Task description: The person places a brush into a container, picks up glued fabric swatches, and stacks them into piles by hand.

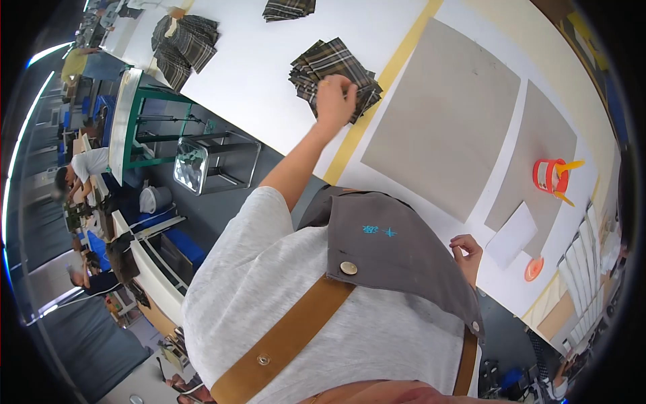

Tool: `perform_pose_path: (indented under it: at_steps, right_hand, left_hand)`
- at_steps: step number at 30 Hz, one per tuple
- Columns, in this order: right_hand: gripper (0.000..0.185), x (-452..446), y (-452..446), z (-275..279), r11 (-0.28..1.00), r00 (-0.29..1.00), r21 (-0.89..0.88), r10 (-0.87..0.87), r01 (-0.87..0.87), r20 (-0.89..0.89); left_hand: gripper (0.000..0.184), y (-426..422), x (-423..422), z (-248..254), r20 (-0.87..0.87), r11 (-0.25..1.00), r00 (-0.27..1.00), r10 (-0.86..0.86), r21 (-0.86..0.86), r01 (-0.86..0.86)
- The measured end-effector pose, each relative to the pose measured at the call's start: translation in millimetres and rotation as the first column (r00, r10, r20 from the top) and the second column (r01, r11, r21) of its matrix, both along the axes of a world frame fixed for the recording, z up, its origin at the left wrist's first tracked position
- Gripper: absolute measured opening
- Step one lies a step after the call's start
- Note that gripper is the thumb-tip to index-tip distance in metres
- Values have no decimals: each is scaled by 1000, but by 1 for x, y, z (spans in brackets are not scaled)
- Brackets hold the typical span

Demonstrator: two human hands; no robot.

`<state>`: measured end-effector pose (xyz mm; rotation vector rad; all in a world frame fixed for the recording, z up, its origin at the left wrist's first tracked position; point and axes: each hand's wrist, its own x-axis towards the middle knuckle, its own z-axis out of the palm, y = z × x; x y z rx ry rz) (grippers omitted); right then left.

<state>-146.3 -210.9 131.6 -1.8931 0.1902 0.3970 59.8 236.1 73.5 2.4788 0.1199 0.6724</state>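
Though its far ends are cut off by the dark lens rim, the white table (256, 60) runs approx. 11 to 4 o'clock. Co-worker (91, 161) btwn 9 & 10, sm. & blurry, can't make out the work. Metal stool (192, 166), same direction but nearer, pt. hidden by table edge. Big grey mat (444, 121) at 2, w/ faint dark marks; grey apron (404, 262) at 4 to 5, folded over at chest, blue lettering too sm. to read. Narrower grey mat (538, 148) btwn 2 & 3, lower end pt. covered by white card (513, 236).

Plaid cloth pile (336, 60) at 12, fanned messily, edge over yellow strip (351, 148); no. of pieces can't be counted, they overlap. Bunched plaid cloth (188, 44) btwn 10 & 11, hangs past table edge; another plaid stack (289, 8) just before 12, top cut off by frame.

L hand (335, 104) on the pile, fingers bent down, tips hard to see, so can't tell if it grips a piece. R hand (469, 256) btwn 3 & 4 by near table edge, fingers half curled; wrist pt. behind apron, palm hidden, can't tell if anything's in it.

Red tub (541, 176) at 3 w/ yellow tools (569, 166), contents unclear. Red lid (533, 269) btwn 3 & 4.
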Motion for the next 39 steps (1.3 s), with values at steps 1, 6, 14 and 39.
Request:
perform_pose_path:
  at_steps: [1, 6, 14, 39]
  right_hand:
    - [11, 2, 7, 0, 1000, 999, 8, -5, 6, -52]
    - [18, 19, 33, 10, 991, 979, -136, -16, -12, -202]
    - [14, 48, 88, 2, 889, 989, -435, 147, -142, -22]
    - [52, 473, 64, -114, 898, 911, -314, -183, 308, 370]
  left_hand:
    - [25, 24, 16, -14, 77, 990, 992, 97, 98, -104]
    - [52, 91, 81, -33, -498, 883, 729, 469, 260, -390]
    - [68, 121, 99, -72, -381, 898, 830, 407, 0, -440]
    - [39, -145, 276, -79, -242, 965, 961, -134, -254, 70]
